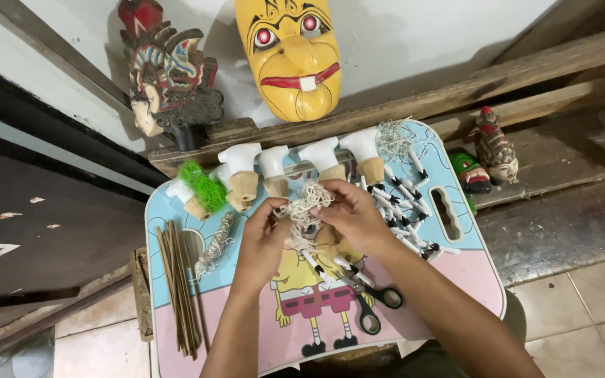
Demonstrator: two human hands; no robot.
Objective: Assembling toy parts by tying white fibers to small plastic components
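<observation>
Both hands — left hand (260, 241), right hand (355, 217) — pinch a tuft of pale fibre (304, 204) above a cartoon-printed tray table (456, 269).

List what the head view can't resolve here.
- Fingertips of left hand and right hand: buried in the pale fibre bundle.
- Scissors: blades hidden under the right forearm.
- Small table: near edge cut off by the frame bottom.

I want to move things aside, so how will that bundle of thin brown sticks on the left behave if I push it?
The thin brown sticks lie loose and unbound on the small table, so they would probably scatter or roll apart. They look stiff, light and likely snappable.
</observation>
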